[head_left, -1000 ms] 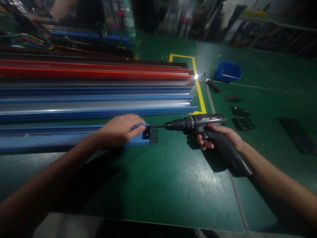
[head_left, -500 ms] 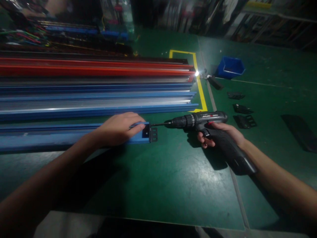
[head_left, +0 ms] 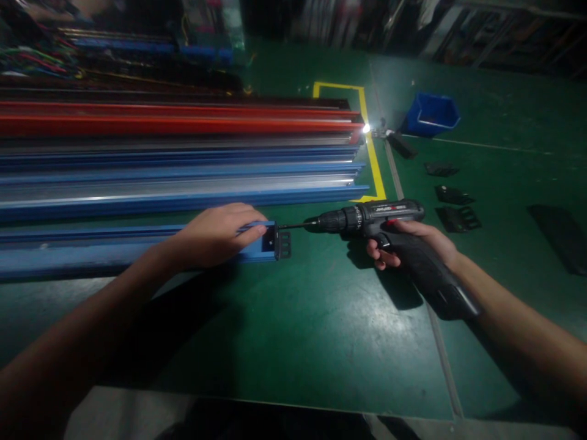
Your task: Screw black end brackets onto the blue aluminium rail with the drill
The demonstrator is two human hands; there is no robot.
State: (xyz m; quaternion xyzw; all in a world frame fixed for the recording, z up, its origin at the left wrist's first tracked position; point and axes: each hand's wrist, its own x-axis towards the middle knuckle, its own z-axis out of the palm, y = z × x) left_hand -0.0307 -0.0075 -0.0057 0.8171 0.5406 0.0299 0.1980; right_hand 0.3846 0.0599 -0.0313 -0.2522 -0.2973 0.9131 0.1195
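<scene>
My left hand (head_left: pixel 217 235) is closed over the right end of a long blue metal rail (head_left: pixel 92 250) lying on the green table (head_left: pixel 298 330). A small black bracket (head_left: pixel 280 243) sits on that rail end. My right hand (head_left: pixel 413 244) grips a black cordless drill (head_left: pixel 389 229) held level. Its bit (head_left: pixel 293 225) points left and meets the bracket at the rail end.
Several long red, grey and blue rails (head_left: pixel 183 153) lie stacked behind the near one. Loose black brackets (head_left: pixel 454 205) and a blue bin (head_left: pixel 431 114) are at the right. Yellow tape (head_left: pixel 367 140) marks the table. A dark flat piece (head_left: pixel 559 235) lies far right.
The view has drifted slightly, so everything sits a little higher in the picture. Both hands, the drill and the rail keep the same positions relative to each other.
</scene>
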